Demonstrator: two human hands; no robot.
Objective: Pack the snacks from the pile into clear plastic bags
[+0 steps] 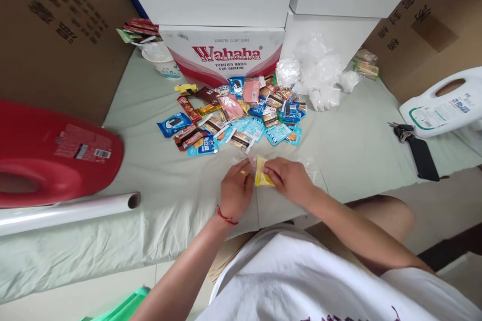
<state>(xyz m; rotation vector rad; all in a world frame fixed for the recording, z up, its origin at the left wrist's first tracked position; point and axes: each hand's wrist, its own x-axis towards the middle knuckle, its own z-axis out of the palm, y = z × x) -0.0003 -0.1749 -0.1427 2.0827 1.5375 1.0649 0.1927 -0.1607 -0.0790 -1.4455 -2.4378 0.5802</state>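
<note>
Near the front edge of the cloth-covered surface, my right hand (289, 178) is closed on a small yellow snack packet (260, 172), thumb and fingers at its right side. Clear plastic film (250, 159) lies around the packet's left and upper edge. My left hand (237, 188), with a red cord on the wrist and a ring, is curled with its fingers closed at that film, just left of the packet. Beyond both hands lies a loose pile of wrapped snacks (246, 125) in blue, pink, brown and yellow wrappers.
Behind the pile stands a Wahaha water carton (226, 52), with crumpled clear plastic bags (316, 72) to its right. A paper cup (165, 62) holds packets. A red jug (56, 150) and film roll (71, 212) lie left; a white bottle (444, 103), keys and black phone (424, 159) lie right.
</note>
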